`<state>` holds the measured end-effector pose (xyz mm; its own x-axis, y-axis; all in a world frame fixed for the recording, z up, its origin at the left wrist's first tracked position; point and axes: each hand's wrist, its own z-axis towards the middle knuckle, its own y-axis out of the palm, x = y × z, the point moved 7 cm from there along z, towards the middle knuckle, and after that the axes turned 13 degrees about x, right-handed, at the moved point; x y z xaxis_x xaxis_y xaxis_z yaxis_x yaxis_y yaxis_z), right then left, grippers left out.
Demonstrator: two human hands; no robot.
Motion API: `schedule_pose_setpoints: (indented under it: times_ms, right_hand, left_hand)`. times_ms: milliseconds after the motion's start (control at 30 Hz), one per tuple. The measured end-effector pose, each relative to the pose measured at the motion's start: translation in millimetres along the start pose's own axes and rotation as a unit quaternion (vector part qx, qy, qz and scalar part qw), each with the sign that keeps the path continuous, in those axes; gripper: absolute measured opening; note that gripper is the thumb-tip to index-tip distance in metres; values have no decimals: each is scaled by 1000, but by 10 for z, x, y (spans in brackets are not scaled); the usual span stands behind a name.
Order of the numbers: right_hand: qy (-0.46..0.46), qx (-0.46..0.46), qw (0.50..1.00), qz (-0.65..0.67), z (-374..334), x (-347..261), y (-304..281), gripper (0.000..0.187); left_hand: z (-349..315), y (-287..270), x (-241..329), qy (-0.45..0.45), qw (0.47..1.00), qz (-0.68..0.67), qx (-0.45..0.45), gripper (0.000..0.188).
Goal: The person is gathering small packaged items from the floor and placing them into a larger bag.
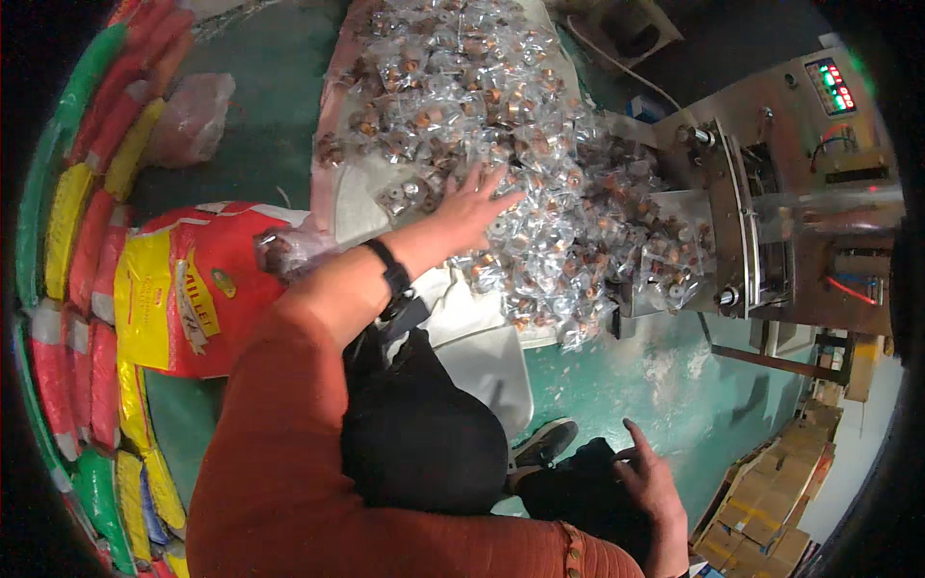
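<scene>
green floor (665,385), uncountable heap of clear packets (501,106), left hand (472,207) spread open on it, right hand (650,482) open on knee

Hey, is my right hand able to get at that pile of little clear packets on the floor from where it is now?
Probably not without moving: the right hand rests near the knee, apart from the pile of clear packets. The left hand already lies on it.

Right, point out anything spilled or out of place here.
The clear packets lie in a loose heap on a sheet on the green floor, spilling beside the packing machine. The left hand rests on the heap; the right hand is on a knee.
</scene>
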<state>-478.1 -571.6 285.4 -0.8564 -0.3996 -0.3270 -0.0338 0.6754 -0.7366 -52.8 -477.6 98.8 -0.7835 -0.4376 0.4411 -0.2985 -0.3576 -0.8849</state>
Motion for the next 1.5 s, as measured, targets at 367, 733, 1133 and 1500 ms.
schedule_pose_setpoints:
  times_ms: [367, 733, 1133, 1500]
  right_hand:
    - [22, 24, 999, -26, 130, 34, -214, 71]
    - [-45, -7, 999, 21, 189, -144, -108, 69]
    - [-88, -5, 996, -6, -9, -69, 3, 71]
    - [-11, -5, 998, -57, -31, -220, 70, 76]
  left_hand:
    - [520, 542, 58, 19, 982, 101, -161, 96]
    - [-1096, 740, -370, -7, 990, 54, -131, 51]
    - [-2090, -763, -1538, -419, 861, -153, 244, 22]
    - [-1502, 22, -725, -138, 984, 88, -75, 102]
